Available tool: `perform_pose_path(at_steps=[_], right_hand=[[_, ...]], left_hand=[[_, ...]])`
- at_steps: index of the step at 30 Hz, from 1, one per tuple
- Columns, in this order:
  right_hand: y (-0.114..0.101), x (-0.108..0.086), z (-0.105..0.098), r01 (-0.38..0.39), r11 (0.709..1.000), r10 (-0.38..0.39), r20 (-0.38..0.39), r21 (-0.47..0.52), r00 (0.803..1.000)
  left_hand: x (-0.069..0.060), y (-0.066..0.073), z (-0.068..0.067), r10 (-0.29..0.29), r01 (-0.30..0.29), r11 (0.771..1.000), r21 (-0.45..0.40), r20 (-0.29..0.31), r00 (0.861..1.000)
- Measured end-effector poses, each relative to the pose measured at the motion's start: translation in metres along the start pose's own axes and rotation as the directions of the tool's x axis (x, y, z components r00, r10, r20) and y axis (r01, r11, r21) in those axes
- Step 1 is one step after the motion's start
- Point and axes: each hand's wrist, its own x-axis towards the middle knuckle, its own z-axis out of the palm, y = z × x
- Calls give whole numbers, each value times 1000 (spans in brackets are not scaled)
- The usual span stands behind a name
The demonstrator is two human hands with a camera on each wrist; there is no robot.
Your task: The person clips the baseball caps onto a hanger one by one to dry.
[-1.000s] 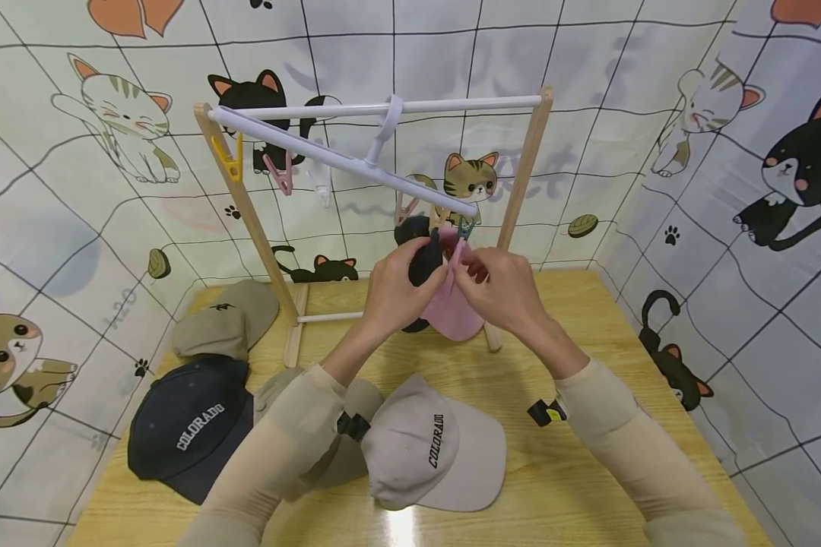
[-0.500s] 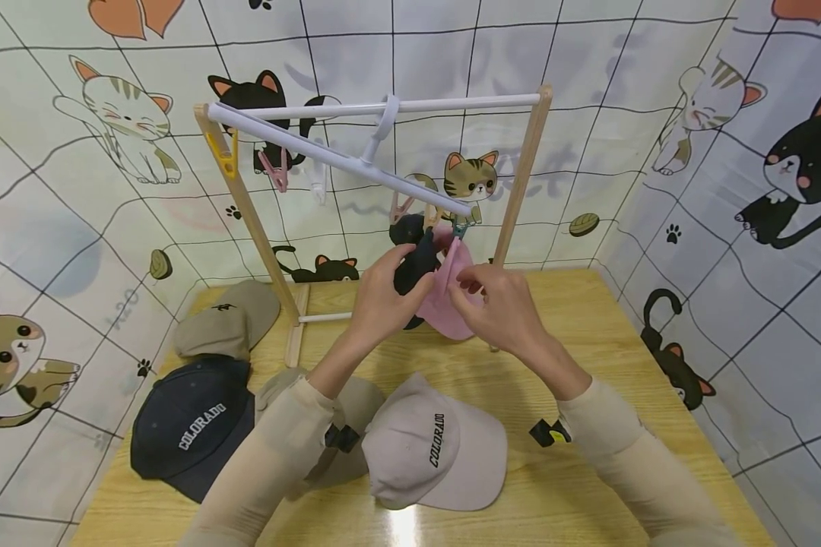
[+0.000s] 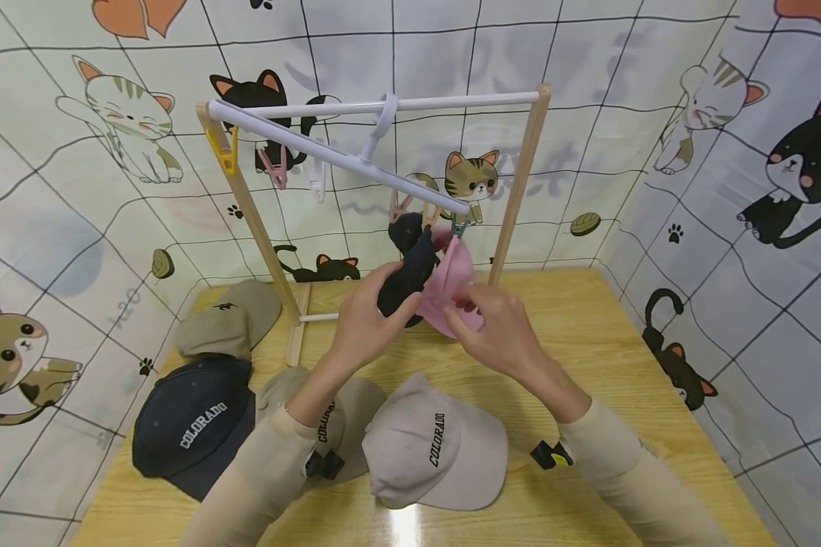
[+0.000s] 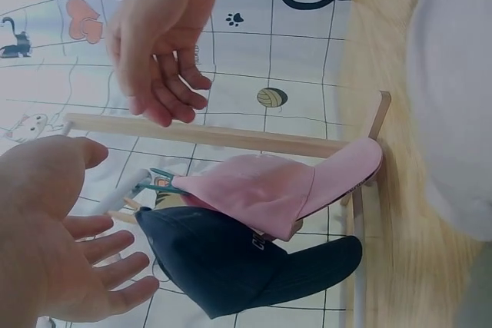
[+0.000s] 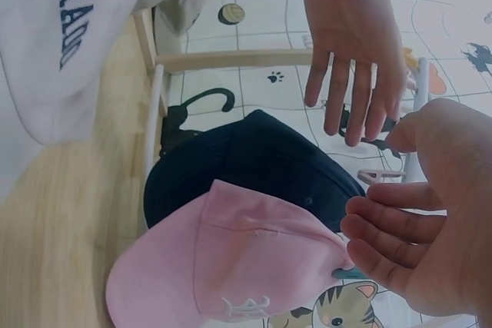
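Observation:
A dark navy cap [image 3: 409,273] and a pink cap [image 3: 455,267] hang side by side under the right end of a white hanger [image 3: 315,150]. A peach clip [image 3: 431,216] is at the top of the navy cap, and a teal clip [image 3: 459,226] pinches the pink one. My left hand [image 3: 364,317] is beside the navy cap, fingers spread and relaxed; the left wrist view shows a gap between them. My right hand [image 3: 496,327] is close to the pink cap with loosely bent fingers. In the right wrist view this hand [image 5: 423,228] holds nothing.
The hanger hooks over the rail of a wooden rack [image 3: 527,163]. Yellow [image 3: 226,152], pink and white clips hang toward its left. On the table [image 3: 554,365] lie a light COLORADO cap [image 3: 434,448], a navy cap [image 3: 191,425] and beige caps [image 3: 222,323].
Both hands have moved down and toward me, the left also leftward. They have come away from the clipped edges of the caps, which now hang more in view.

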Motion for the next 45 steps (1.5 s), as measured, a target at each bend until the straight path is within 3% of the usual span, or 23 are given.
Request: perform_pose_path(at_steps=[6, 14, 20, 26, 36, 45], right_hand=[[-2, -8, 6, -28, 999, 27, 32, 23, 999], [-6, -15, 15, -3, 1000, 2, 52, 31, 999], [-14, -22, 22, -32, 999, 28, 87, 36, 996], [-23, -29, 32, -8, 999, 4, 104, 35, 995], [-40, -43, 51, 24, 999, -31, 181, 37, 983], [-54, -56, 69, 28, 999, -35, 280, 28, 959]], left_hand=[[-21, 1, -9, -23, 22, 1000, 10, 18, 1000], [-46, -2, -18, -36, 35, 998, 43, 14, 999], [-66, -3, -25, -82, 81, 995, 49, 25, 996], [-83, -8, -31, -127, 125, 990, 69, 18, 992], [-101, -15, -39, -199, 198, 978, 60, 12, 980], [-110, -21, -45, -217, 217, 972, 91, -1, 976]])
